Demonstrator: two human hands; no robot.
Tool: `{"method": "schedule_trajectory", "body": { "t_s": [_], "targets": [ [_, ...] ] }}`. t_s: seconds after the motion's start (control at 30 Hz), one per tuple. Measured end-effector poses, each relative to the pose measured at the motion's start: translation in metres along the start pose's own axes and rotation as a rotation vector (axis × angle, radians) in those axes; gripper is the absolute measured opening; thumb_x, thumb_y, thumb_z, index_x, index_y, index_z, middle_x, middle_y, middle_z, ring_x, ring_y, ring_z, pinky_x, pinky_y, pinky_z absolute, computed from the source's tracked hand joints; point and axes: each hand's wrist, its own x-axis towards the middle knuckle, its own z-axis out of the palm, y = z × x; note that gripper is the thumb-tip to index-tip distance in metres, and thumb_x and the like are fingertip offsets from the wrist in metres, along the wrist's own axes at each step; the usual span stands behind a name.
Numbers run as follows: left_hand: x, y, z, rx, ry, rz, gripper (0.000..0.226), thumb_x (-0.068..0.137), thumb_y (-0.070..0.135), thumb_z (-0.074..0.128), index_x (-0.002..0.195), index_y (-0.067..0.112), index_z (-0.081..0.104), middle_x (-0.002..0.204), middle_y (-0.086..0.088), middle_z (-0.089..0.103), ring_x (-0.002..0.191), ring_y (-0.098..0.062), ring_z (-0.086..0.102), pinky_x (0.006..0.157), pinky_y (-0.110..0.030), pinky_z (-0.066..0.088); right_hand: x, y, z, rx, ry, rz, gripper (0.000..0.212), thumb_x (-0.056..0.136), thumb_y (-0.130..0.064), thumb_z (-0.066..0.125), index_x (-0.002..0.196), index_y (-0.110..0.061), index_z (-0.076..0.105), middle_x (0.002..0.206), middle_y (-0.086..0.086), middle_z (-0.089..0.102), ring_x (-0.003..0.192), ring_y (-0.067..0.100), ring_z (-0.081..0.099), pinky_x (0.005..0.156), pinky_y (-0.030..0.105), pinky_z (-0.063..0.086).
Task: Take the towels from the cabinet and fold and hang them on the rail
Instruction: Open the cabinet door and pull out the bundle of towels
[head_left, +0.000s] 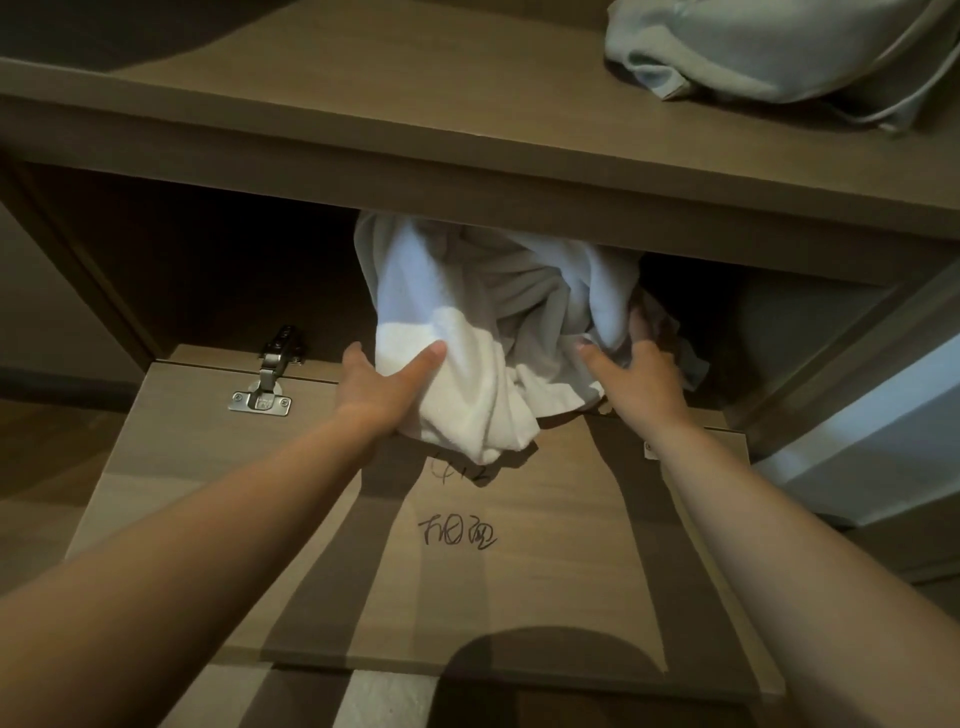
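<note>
Left hand (379, 384) and right hand (639, 374) both grip the white towel bundle (483, 332) at the cabinet (208, 270) opening.

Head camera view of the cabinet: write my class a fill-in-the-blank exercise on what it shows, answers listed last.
1. Both hands grip a crumpled ____ towel at the cabinet opening.
2. The cabinet door hangs open on a metal ____.
3. The left hand holds the towel's ____ side.
4. The right hand is at the towel's other side; a second bundle of cloth lies on the shelf ____ the opening.

Answers: white; hinge; left; above
</note>
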Motion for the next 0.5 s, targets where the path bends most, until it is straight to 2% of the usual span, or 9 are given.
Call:
{"method": "schedule_trajectory", "body": {
  "t_s": [0.13,0.23,0.3,0.37,0.43,0.5],
  "targets": [
    [0.011,0.003,0.011,0.033,-0.040,0.050,0.098,0.071,0.069,0.069,0.145,0.026,0.021,0.134,-0.005,0.043,0.119,-0.032,0.050,0.096,-0.055,0.049,0.013,0.006,0.005,0.036,-0.061,0.050,0.086,0.086,-0.075,0.041,0.153,-0.026,0.020,0.139,0.012,0.054,0.131,0.035,0.046,0.097,0.040,0.039],
    [0.016,0.002,0.020,0.057,-0.057,0.115,0.090,0.074,0.067,0.067,0.140,0.024,0.022,0.128,-0.002,0.043,0.112,-0.024,0.050,0.091,-0.041,0.050,0.017,0.007,0.008,0.003,-0.069,0.050,0.081,0.088,-0.078,0.029,0.151,-0.027,0.025,0.133,0.010,0.058,0.127,0.033,0.049,0.096,0.041,0.040],
    [0.018,-0.001,0.024,0.047,-0.050,0.137,0.087,0.076,0.063,0.067,0.139,0.024,0.022,0.124,0.000,0.042,0.110,-0.022,0.050,0.087,-0.038,0.050,0.014,0.009,0.011,0.003,-0.052,0.000,0.074,0.090,-0.075,0.028,0.143,-0.024,0.036,0.111,0.008,0.066,0.109,0.029,0.059,0.088,0.040,0.046],
    [0.020,-0.004,0.026,0.042,-0.018,0.150,0.085,0.077,0.059,0.069,0.138,0.024,0.022,0.120,0.001,0.042,0.108,-0.021,0.050,0.086,-0.037,0.050,0.011,0.009,0.015,0.028,-0.040,-0.050,0.068,0.090,-0.073,0.030,0.134,-0.024,0.045,0.094,0.007,0.069,0.085,0.018,0.063,0.078,0.039,0.049],
    [0.021,-0.005,0.028,0.047,0.031,0.165,0.084,0.078,0.056,0.071,0.137,0.023,0.023,0.116,0.002,0.042,0.106,-0.020,0.050,0.086,-0.038,0.050,0.007,0.005,0.020,0.065,-0.043,-0.094,0.056,0.089,-0.073,0.033,0.119,-0.029,0.052,0.079,0.005,0.068,0.074,0.013,0.062,0.072,0.039,0.050],
    [0.021,-0.005,0.028,0.064,0.076,0.197,0.080,0.079,0.052,0.072,0.136,0.022,0.026,0.113,0.002,0.043,0.105,-0.020,0.050,0.088,-0.039,0.050,0.005,0.001,0.025,0.111,-0.050,-0.128,0.037,0.090,-0.070,0.036,0.100,-0.037,0.051,0.071,0.000,0.065,0.070,0.011,0.062,0.067,0.037,0.049]
  ]
}}
